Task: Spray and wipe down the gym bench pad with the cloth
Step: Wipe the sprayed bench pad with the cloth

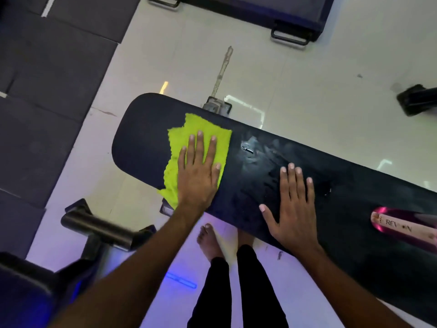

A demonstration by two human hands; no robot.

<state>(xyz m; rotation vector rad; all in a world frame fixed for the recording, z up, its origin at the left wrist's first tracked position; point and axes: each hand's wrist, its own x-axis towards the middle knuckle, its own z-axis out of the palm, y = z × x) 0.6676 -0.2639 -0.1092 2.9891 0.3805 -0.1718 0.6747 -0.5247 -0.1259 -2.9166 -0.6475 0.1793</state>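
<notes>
The left hand (197, 172) lay spread flat on the cloth (191, 147); the right hand (292, 209) pressed flat on the bench pad (307, 162). Long overlapping strokes toward the wet streaks at the right would serve best.

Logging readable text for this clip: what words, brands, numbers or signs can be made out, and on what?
"REV" then a blurred stretch, then "N": on the pink and white bottle lying on the bench pad at the right edge; the middle letters cannot be read.
Small silvery mark on the pad, right of the cloth: too small to read.
No other text shows.
</notes>
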